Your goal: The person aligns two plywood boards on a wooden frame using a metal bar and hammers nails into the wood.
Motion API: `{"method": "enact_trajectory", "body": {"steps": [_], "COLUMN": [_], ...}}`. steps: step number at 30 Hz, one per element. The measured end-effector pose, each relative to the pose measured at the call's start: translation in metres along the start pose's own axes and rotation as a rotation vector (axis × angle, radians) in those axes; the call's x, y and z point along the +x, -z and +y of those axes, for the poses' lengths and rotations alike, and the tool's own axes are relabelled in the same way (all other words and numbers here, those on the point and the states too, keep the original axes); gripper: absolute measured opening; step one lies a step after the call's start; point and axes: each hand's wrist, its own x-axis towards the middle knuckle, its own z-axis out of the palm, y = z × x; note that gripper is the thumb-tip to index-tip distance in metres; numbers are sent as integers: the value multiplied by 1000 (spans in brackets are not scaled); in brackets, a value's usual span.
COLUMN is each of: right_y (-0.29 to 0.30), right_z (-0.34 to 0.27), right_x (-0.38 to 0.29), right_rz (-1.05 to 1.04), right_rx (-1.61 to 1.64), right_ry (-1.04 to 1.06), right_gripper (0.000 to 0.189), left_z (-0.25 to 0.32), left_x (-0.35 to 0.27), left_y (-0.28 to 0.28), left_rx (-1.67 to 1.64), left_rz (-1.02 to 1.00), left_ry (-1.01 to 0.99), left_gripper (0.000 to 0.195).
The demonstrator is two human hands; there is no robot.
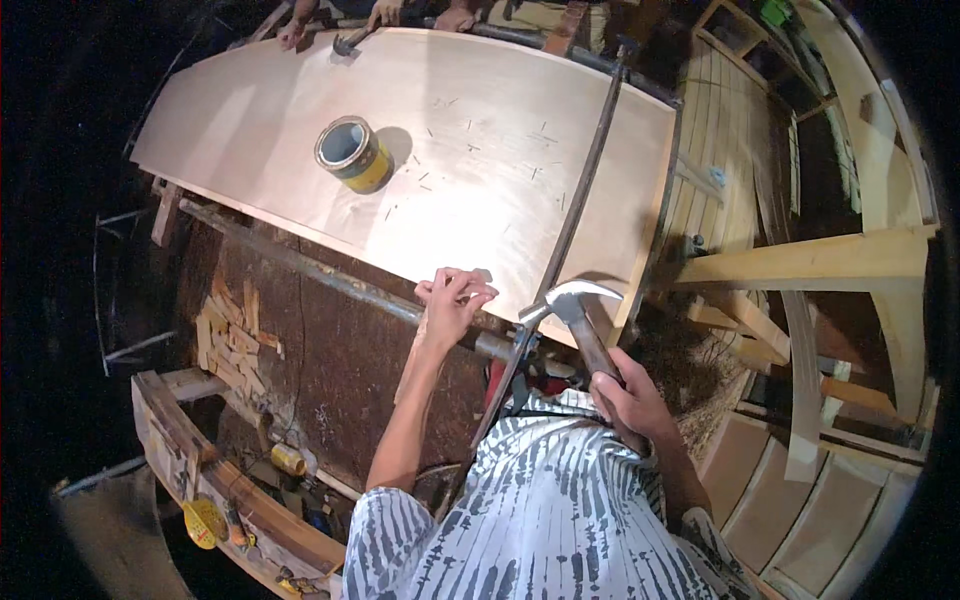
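My right hand point(634, 394) grips the wooden handle of a claw hammer point(577, 307), its metal head over the near right corner of a pale plywood panel point(262, 135). At the panel's near edge is my left hand point(454, 300), with fingers bent and fingertips close together. Whether a small nail is between them is too small to tell. Loose nails point(472, 148) lie scattered on the panel. An open-topped tin can point(356, 157) with a yellow band stands beyond my left hand. A long metal bar clamp point(585, 180) crosses the panel left of its right end.
Across the panel, another person's hand point(385, 13) holds a second hammer point(346, 46); more hands rest at the far edge. Metal pipes point(300, 262) run below the panel. Wooden frames point(810, 259) stand at right. Wood offcuts point(232, 337) and a wooden bench point(247, 495) are at left.
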Motion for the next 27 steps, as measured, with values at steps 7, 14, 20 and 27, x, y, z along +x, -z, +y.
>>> {"method": "enact_trajectory", "body": {"steps": [7, 14, 20, 27], "right_y": [0, -4, -22, -43], "right_z": [7, -8, -17, -17], "right_x": [-2, 2, 8, 28], "right_rz": [63, 167, 230, 244], "right_rx": [37, -279, -632, -881], "right_ry": [12, 108, 201, 458], "right_gripper": [31, 33, 44, 47], "left_z": [24, 20, 16, 12], "left_x": [14, 12, 10, 10], "left_y": [11, 6, 0, 0], "left_rx": [23, -21, -10, -4], "left_rz": [20, 28, 58, 38], "left_ry": [-35, 10, -18, -16], "left_gripper": [22, 21, 22, 26]}}
